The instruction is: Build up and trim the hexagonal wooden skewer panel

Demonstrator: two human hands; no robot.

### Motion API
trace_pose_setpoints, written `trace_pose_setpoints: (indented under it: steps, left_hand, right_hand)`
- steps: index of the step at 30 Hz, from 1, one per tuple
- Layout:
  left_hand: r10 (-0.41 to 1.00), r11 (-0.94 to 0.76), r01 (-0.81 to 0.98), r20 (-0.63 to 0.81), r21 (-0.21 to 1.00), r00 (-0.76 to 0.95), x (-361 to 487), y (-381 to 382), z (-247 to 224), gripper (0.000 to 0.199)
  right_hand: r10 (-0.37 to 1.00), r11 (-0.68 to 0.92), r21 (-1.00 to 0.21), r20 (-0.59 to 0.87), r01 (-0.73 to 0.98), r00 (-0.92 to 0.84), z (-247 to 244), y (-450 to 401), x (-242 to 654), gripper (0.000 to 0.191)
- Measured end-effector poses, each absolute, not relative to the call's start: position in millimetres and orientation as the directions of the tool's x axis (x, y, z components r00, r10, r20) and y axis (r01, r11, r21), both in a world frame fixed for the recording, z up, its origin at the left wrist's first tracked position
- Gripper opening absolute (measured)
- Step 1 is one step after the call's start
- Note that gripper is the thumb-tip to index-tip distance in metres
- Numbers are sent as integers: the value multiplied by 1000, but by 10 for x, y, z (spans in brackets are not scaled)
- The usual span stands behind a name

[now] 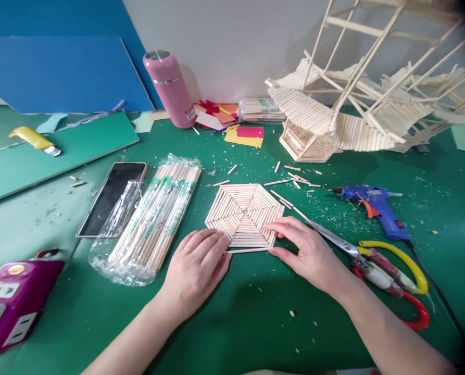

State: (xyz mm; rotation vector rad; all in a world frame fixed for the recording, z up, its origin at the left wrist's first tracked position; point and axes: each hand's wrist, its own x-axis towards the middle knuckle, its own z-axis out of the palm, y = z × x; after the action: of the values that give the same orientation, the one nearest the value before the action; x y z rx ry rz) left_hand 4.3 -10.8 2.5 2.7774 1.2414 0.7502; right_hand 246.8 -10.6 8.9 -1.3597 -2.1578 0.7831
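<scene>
A flat hexagonal panel of thin wooden sticks, laid in concentric rings, rests on the green table. Along its near edge lies a single wooden stick. My left hand is closed at the panel's near left corner, with the stick's left end between thumb and fingers. My right hand grips the right corner, fingers on the panel's edge and thumb against the stick's right end. Large scissors with red and yellow handles lie beside the right hand. Left of the panel is a plastic-wrapped bundle of sticks.
A blue glue gun with a cord lies right. Behind it stands a wooden stick model. Cut stick pieces lie beyond the panel. Also around are a pink flask, phone, purple power socket and yellow cutter.
</scene>
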Motion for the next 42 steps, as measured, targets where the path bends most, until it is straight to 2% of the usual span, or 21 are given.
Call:
trace_pose_setpoints:
  steps: [6, 15, 19, 30, 42]
  left_hand:
    - [743, -663, 698, 358, 271, 566, 20, -145, 58, 29]
    - [820, -572, 769, 212, 284, 532, 137, -124, 186, 34]
    - [805, -590, 744, 158, 314, 571, 154, -64, 201, 32]
    - [785, -599, 659, 171, 454, 595, 50, 3, 172, 27]
    - [782, -604, 639, 202, 476, 589, 65, -9, 127, 29]
  right_hand:
    - [913, 351, -675, 93, 649, -397, 61, -114, 2477, 33]
    - [908, 372, -668, 116, 644, -403, 73, -109, 2470, 32]
    - [908, 374, -674, 124, 638, -401, 92, -112, 2460, 31]
    - [914, 333, -691, 71, 642, -399, 98, -105, 2473, 32]
    - [910, 354, -651, 73, 672, -409, 75, -102, 2485, 32]
